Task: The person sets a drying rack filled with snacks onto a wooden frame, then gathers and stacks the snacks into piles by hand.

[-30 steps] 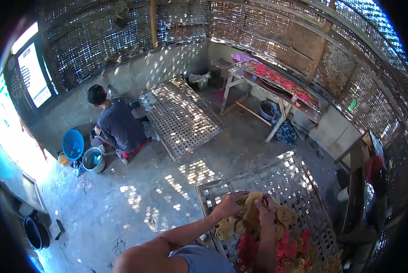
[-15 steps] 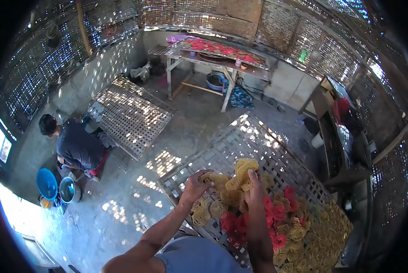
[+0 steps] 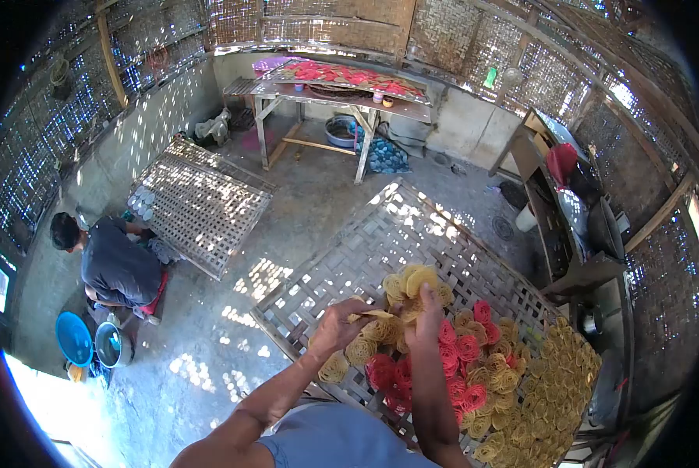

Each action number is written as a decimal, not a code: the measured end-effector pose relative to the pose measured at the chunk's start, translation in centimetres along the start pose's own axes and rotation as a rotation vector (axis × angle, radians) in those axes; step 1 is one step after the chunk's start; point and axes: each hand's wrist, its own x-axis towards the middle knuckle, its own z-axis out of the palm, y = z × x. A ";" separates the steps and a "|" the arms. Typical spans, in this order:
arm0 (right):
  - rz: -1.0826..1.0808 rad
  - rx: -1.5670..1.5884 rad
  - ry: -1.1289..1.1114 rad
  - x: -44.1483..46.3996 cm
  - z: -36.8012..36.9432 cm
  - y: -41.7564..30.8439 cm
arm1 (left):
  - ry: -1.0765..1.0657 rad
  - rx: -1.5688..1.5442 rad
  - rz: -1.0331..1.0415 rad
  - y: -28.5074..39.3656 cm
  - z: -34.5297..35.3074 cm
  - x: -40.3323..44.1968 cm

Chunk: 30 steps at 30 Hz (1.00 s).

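Note:
My left hand is closed on a thin yellow lacy cracker, held nearly edge-on above the woven bamboo rack. Close beside it, my right hand grips a small bunch of yellow lacy crackers, fanned out beyond the fingers. Below both hands, more yellow crackers lie on the rack. Next to them are red lacy crackers, partly hidden by my right forearm. A dense spread of yellow crackers covers the rack's right end.
At left, a person crouches near a blue basin and a metal pot. Another woven rack stands beyond. Red pieces cover a tray on the back table. A wooden shelf stands at right.
The view has shifted slightly, so the room sits further left. My left hand has turned its cracker from face-up to nearly edge-on, closer to the right hand's bunch.

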 end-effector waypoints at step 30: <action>-0.638 -1.716 -0.662 -7.2 -3.0 2.7 | 0.099 0.276 0.052 -1.0 -0.9 -9.3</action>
